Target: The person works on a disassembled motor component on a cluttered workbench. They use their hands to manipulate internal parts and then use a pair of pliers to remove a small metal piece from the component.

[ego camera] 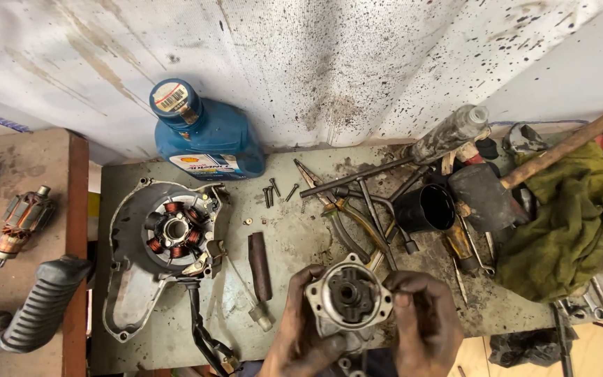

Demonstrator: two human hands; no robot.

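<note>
I hold a small cast-metal pump housing (348,299) low over the bench's near edge — left hand (300,334) cupping its side, right hand (423,324) pinching the rim. It looks dense, rigid and oil-slick; flange corners seem safest. Beyond lie a stator cover (158,251) and an oil bottle (204,132).

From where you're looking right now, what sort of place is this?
Most likely a small engine or motorcycle repair workshop. Both hands hold a greasy metal pump-like part over a stained workbench, beside a stator cover with copper coils, a blue oil bottle and a hammer.
</note>
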